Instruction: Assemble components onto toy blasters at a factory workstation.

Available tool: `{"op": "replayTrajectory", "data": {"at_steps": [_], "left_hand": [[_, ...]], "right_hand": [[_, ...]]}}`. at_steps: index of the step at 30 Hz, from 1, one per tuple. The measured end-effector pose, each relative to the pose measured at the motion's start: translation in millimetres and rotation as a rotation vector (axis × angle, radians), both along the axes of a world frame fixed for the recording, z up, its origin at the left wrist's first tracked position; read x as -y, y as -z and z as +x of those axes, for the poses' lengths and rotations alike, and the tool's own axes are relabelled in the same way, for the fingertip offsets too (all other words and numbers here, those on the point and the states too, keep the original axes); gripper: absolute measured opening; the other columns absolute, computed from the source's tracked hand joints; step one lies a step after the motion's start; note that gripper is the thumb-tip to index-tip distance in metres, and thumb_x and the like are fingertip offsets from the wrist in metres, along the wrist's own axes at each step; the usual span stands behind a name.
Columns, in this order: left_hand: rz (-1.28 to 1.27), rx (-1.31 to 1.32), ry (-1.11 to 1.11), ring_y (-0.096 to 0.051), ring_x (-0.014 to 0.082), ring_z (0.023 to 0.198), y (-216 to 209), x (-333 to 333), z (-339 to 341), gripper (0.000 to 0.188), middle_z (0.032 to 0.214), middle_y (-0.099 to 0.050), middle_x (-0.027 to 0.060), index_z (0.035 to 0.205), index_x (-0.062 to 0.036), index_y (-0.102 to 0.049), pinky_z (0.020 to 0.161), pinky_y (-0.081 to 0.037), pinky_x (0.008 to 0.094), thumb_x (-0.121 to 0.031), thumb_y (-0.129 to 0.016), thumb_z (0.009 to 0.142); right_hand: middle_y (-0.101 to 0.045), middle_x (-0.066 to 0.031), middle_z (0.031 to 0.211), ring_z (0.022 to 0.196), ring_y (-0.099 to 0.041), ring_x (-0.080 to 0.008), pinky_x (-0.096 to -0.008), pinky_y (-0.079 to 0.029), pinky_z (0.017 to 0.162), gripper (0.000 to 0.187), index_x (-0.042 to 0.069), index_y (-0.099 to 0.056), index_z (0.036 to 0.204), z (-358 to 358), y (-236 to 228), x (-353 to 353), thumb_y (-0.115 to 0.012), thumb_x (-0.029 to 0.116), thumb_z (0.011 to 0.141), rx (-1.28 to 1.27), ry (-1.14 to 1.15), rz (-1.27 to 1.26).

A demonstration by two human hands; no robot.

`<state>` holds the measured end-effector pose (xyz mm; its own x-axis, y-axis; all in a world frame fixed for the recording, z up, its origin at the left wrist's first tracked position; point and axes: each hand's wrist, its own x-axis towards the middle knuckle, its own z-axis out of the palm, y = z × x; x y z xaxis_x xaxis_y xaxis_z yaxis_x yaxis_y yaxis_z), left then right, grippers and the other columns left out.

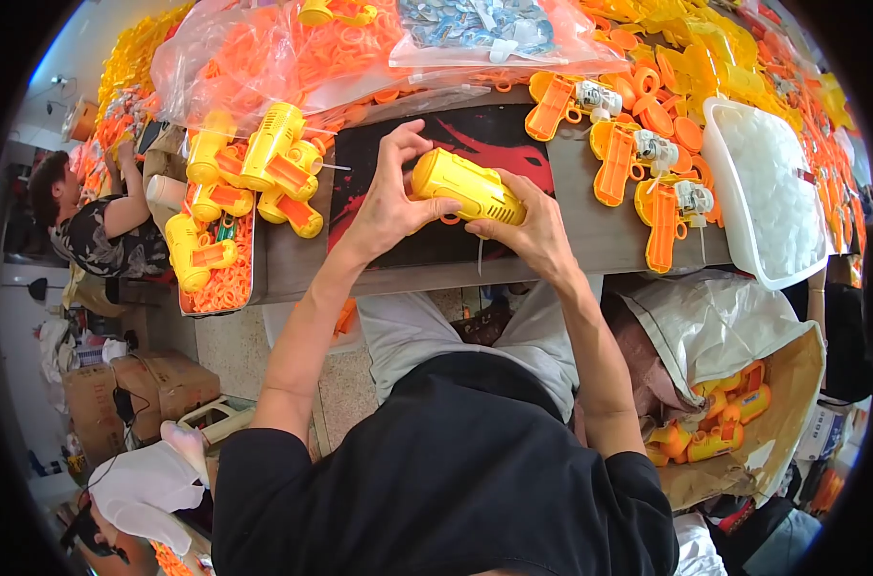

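Note:
Between my two hands, above the dark mat (398,254), is a yellow toy gun (465,184) with a rounded, vented barrel. My right hand (533,226) wraps round its right end, fingers over the top and thumb beneath. My left hand (390,192) is at the rounded left end, its thumb pressed on the near side and its upper fingers curved and raised. A thin pale tube or wire hangs below the toy. The palms hide most of its handle side.
Several yellow toy guns (275,149) lie left on a box of orange rings (227,284). At right are open orange-handled halves (614,163) with pale mechanisms, and a white tray (720,187) of translucent parts. Bags of orange parts (254,58) line the back. A sack (792,384) of toys stands lower right.

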<state>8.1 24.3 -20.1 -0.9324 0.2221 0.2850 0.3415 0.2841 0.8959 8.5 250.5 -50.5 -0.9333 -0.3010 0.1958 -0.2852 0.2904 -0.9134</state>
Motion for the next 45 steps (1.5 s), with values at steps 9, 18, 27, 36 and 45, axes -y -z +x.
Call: {"op": "replayTrajectory", "data": {"at_steps": [9, 18, 27, 36, 45], "left_hand": [[-0.146, 0.267, 0.101, -0.062, 0.0101, 0.094, -28.6, -15.1, -0.9, 0.058, 0.104, -0.065, 0.005, 0.122, -0.0067, -0.056, 0.083, -0.051, 0.0277, -0.017, -0.088, 0.075], [-0.255, 0.033, 0.003, -0.062, 0.0159, 0.098, -21.4, -9.3, 26.4, 0.052, 0.112, -0.06, 0.0087, 0.125, -0.0025, -0.053, 0.082, -0.055, 0.0288, -0.01, -0.078, 0.08], [-0.041, 0.078, 0.024, -0.06, 0.0161, 0.098, -23.7, -4.6, 28.0, 0.052, 0.112, -0.057, 0.0084, 0.126, -0.0052, -0.051, 0.086, -0.053, 0.0284, -0.006, -0.076, 0.08], [-0.211, -0.149, 0.063, -0.064, 0.0239, 0.101, -15.9, -31.0, 9.8, 0.058, 0.11, -0.064, 0.0105, 0.122, -0.0065, -0.058, 0.087, -0.051, 0.0346, -0.012, -0.088, 0.073], [-0.217, -0.126, -0.005, -0.063, 0.0186, 0.098, -6.1, -6.6, 23.6, 0.056, 0.108, -0.063, 0.0073, 0.12, -0.007, -0.058, 0.085, -0.05, 0.0321, -0.009, -0.088, 0.073]], "right_hand": [[-0.067, -0.0108, 0.118, 0.109, -0.065, -0.0235, -0.0352, -0.05, 0.095, 0.065, 0.002, -0.06, 0.131, -12.6, -6.6, -22.2, -0.086, 0.022, 0.075, -0.191, -0.108, -0.016], [-0.067, -0.0108, 0.093, 0.091, -0.066, -0.0226, -0.036, -0.052, 0.083, 0.023, 0.002, -0.068, 0.096, -16.0, -16.4, 27.5, -0.079, 0.017, 0.081, -0.104, -0.081, -0.312], [-0.071, -0.0092, 0.085, 0.085, -0.067, -0.0218, -0.0355, -0.052, 0.077, 0.025, 0.002, -0.072, 0.092, -13.3, -20.6, 20.2, -0.083, 0.018, 0.077, 0.128, -0.151, -0.583], [-0.065, -0.0084, 0.115, 0.107, -0.062, -0.0191, -0.0332, -0.051, 0.095, 0.029, 0.005, -0.071, 0.107, -2.3, -29.4, -2.2, -0.082, 0.01, 0.081, -0.065, -0.018, -0.192], [-0.068, -0.0061, 0.116, 0.111, -0.057, -0.0181, -0.0335, -0.046, 0.097, 0.026, 0.006, -0.074, 0.108, -1.7, -15.3, 23.9, -0.079, 0.006, 0.082, -0.063, -0.091, -0.243]]}}
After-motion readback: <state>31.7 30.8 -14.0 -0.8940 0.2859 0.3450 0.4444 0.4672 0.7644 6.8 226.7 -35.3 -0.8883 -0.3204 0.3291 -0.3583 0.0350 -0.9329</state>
